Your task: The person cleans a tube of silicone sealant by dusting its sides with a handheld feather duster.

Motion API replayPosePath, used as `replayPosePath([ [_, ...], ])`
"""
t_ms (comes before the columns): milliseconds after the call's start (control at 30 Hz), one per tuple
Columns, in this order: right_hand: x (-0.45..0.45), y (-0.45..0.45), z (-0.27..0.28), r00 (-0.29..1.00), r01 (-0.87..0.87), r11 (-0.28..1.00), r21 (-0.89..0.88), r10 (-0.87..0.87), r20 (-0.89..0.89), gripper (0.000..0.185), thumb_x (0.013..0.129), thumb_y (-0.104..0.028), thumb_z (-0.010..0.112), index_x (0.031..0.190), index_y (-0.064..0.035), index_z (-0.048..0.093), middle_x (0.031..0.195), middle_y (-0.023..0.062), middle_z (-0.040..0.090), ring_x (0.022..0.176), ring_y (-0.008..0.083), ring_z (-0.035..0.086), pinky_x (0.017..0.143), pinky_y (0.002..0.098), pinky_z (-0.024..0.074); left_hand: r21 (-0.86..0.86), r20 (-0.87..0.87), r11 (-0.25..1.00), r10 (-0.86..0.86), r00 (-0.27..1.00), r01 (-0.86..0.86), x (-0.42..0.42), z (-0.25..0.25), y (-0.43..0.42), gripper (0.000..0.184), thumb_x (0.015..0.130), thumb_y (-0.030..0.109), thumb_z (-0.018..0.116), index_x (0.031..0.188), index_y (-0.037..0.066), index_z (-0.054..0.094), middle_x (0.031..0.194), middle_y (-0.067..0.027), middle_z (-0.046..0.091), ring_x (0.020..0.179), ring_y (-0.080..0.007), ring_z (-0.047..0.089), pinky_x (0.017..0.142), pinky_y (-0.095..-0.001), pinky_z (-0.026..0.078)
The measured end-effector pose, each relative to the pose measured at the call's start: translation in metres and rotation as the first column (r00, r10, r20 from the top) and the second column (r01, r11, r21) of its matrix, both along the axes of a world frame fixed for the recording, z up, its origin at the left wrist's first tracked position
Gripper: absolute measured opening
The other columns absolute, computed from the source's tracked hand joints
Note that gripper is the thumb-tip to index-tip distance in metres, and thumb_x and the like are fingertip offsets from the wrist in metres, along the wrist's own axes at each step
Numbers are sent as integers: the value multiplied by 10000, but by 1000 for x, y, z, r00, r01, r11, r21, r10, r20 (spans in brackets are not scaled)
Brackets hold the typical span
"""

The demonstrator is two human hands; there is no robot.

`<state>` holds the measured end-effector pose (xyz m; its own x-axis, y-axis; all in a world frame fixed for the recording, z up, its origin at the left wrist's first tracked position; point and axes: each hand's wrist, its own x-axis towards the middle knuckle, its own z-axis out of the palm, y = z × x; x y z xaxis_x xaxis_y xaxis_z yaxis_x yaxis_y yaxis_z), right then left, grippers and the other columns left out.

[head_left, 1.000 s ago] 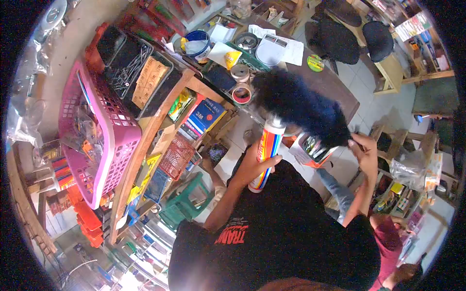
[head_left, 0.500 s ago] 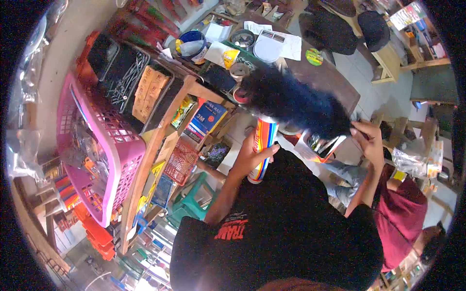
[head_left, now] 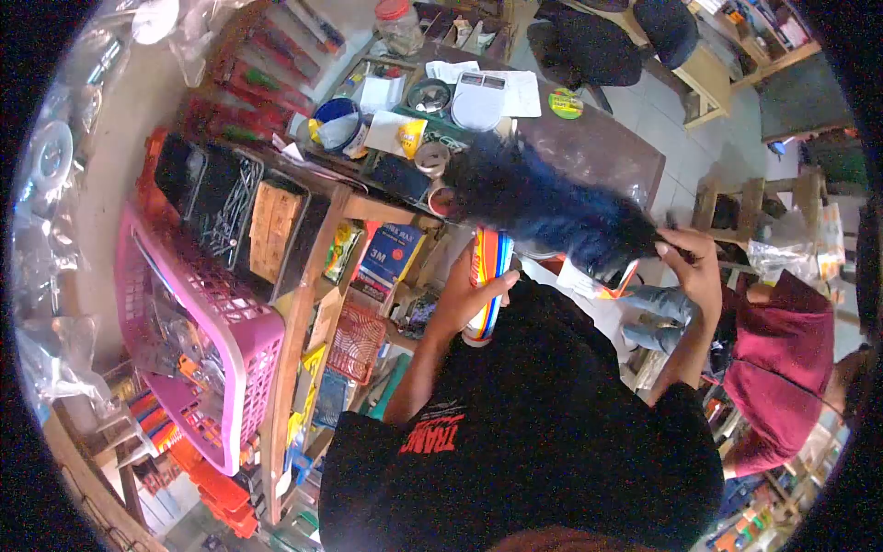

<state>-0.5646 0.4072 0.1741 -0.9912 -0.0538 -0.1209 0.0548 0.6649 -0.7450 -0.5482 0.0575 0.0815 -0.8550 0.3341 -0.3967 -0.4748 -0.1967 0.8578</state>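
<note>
My left hand (head_left: 460, 299) is wrapped round a white cartridge tube (head_left: 489, 262) with orange, yellow and blue stripes, in front of my black shirt. A dark, fluffy duster-like thing (head_left: 556, 202) stretches across the middle, its left part by the tube's upper end, which it partly hides. At the duster's right end my right hand (head_left: 690, 262) pinches it between thumb and fingers. A white and orange container (head_left: 589, 279) shows partly below the duster.
On the left stand a pink basket (head_left: 248, 368) and a wooden shelf (head_left: 299, 331) with boxes. The brown table (head_left: 598, 143) beyond holds a white scale (head_left: 478, 99), tape rolls and a blue tub (head_left: 338, 126). A person in maroon (head_left: 782, 368) is at the right.
The view has turned, so the table items sit further left and more of the person in maroon shows. The duster's left end has shifted left and hides the tube's top. Both grips persist.
</note>
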Motion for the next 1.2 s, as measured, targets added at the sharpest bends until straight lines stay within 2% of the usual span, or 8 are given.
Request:
replayPosePath([
  [133, 16, 15, -20, 980, 11, 999, 44, -2, -200, 245, 806, -119, 715, 1028, -16, 705, 844, 119, 700, 721, 215, 631, 710, 306, 478, 10, -18, 999, -41, 999, 41, -5, 8, 2, 479, 812, 114, 726, 1196, 57, 445, 867, -24, 555, 637, -114, 597, 549, -270, 525],
  [267, 17, 2, -4, 995, 28, 995, -91, -37, -97, 218, 779, -10, 693, 992, 36, 690, 761, 106, 646, 695, 168, 565, 626, 295, 417, -47, -93, 999, -30, 995, 26, -7, 12, 2, 466, 812, 99, 720, 1184, 50, 443, 851, -28, 557, 624, -115, 598, 532, -263, 519],
  [367, 21, 3, -6, 991, 65, 996, -57, -71, -109, 233, 804, -101, 705, 1016, -4, 705, 820, 140, 698, 733, 210, 633, 698, 293, 468, 41, -47, 997, -62, 997, 64, -7, 0, 1, 455, 816, 96, 714, 1180, 48, 444, 819, -31, 559, 609, -120, 600, 536, -268, 519],
  [567, 18, 0, 2, 983, 74, 996, 58, -63, -174, 236, 790, -105, 714, 998, 5, 706, 837, 150, 702, 750, 239, 644, 724, 321, 481, 50, -58, 997, -52, 997, 55, -6, 7, 1, 402, 822, 90, 707, 1134, 48, 457, 797, -39, 572, 610, -131, 610, 552, -284, 525],
  [667, 15, 2, 8, 996, -60, 998, 21, 61, -72, 223, 785, -103, 720, 981, 1, 712, 851, 144, 708, 763, 239, 651, 730, 326, 482, 50, -38, 997, -54, 998, 56, -3, 1, -1, 395, 825, 93, 709, 1126, 46, 457, 803, -41, 576, 618, -136, 617, 567, -289, 534],
  [800, 12, -7, 9, 984, 27, 998, 54, -17, -177, 220, 777, -94, 725, 978, -7, 713, 868, 144, 709, 775, 246, 656, 733, 319, 484, 66, -44, 998, -10, 999, 13, 1, -4, -3, 398, 836, 86, 699, 1146, 33, 454, 853, -46, 589, 637, -148, 634, 605, -297, 551],
  [1133, 1, 8, 4, 991, -114, 990, 88, 120, -61, 282, 776, -153, 749, 1011, -6, 699, 906, 170, 696, 792, 281, 655, 759, 338, 493, 146, -74, 989, 18, 997, -7, 7, 0, -1, 446, 852, 55, 671, 1229, 8, 434, 1023, -86, 569, 877, -172, 637, 754, -326, 565],
  [1200, 3, 3, 8, 981, -107, 989, 106, 122, -152, 281, 772, -154, 754, 1003, -2, 699, 912, 165, 699, 796, 279, 656, 763, 334, 495, 162, -66, 987, -6, 998, 17, 9, -7, -1, 468, 851, 56, 671, 1242, 7, 418, 1052, -89, 555, 906, -170, 628, 769, -328, 561],
])
